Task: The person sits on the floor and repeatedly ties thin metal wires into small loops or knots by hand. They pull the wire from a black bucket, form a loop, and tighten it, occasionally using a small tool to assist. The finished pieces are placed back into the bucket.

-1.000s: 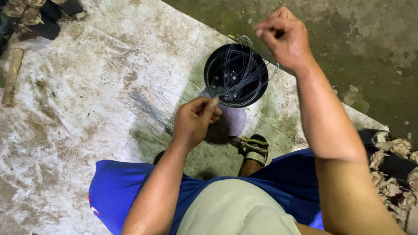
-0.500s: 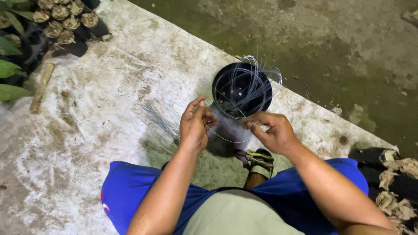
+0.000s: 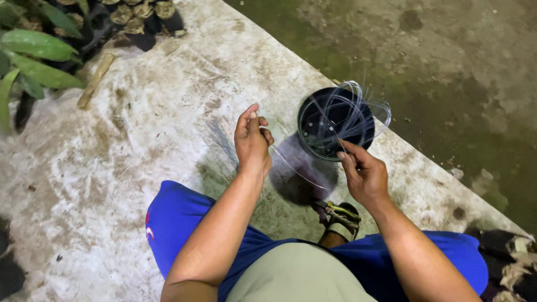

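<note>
A black plastic pot [image 3: 313, 120] stands on a dirty white sheet [image 3: 112, 168], with loops of thin clear wire [image 3: 358, 106] springing out of it. My left hand [image 3: 251, 142] is raised left of the pot, thumb and fingers pinched on a bundle of fine wire strands [image 3: 221, 142] that fan out behind it. My right hand [image 3: 363, 173] sits just below the pot's rim, fingertips pinched on one wire strand [image 3: 296, 168] that runs across to the left hand.
Green leaves [image 3: 33, 61] and small black nursery pots [image 3: 140, 14] crowd the top left. A stick [image 3: 95, 81] lies near them. Mossy concrete floor [image 3: 447, 67] runs beyond the sheet's edge. My sandalled foot [image 3: 338, 218] rests below the pot; debris [image 3: 509, 257] lies at the lower right.
My right hand came down from high above the pot to its near rim. The left hand lifted slightly, and a strand is now stretched between both hands.
</note>
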Tool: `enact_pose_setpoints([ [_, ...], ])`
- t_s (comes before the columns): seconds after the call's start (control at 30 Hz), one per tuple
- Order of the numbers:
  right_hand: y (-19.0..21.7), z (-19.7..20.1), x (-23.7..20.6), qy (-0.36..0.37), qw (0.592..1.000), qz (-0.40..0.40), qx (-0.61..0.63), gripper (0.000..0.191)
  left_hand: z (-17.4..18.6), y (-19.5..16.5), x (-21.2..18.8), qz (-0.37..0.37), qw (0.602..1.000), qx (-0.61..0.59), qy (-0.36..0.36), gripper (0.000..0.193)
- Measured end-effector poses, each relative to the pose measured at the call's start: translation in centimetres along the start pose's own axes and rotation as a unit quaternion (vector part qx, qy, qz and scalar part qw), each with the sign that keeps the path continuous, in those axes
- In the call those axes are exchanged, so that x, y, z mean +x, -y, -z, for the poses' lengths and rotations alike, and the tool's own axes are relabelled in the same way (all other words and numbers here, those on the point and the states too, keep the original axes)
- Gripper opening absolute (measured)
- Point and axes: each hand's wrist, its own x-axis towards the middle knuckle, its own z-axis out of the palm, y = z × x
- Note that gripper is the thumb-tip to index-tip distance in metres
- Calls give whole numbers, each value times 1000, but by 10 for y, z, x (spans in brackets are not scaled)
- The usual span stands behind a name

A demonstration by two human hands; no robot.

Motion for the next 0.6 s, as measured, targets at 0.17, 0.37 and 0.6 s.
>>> enact_pose_setpoints([
  [0.17,8,4,-4,47,997,32,-43,29,-3,0,-3,-46,996,71,23,34],
  [0.37,11,5,-10,46,982,184,-22,30,-7,3,3,5,999,51,9,31],
  [0.6,1,-3,-19,59,976,198,-62,28,-10,4,9,0,1000,-14,-15,27],
])
